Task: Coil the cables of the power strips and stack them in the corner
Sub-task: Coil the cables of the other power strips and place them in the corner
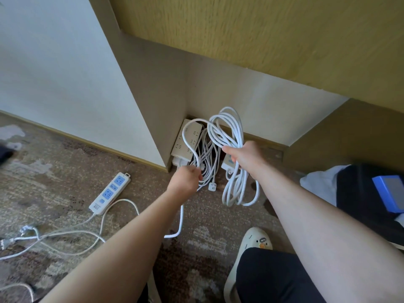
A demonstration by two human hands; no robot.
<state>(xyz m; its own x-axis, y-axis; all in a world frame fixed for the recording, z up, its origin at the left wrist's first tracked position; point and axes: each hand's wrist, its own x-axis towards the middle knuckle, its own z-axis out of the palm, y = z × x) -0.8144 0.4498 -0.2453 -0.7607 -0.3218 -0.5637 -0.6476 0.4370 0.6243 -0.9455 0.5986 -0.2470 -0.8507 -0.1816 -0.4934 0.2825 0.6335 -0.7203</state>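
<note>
white coiled cable [227,132], blue-and-white power strip [110,193], mottled brown carpet [54,171], yellow wood-grain panel [262,36]

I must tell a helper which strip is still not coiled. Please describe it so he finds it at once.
Start from the patterned brown carpet, left of the wall corner. There lies a long white power strip with blue socket faces, its white cable loose and tangled. The strips in the corner have plain white faces.
</note>
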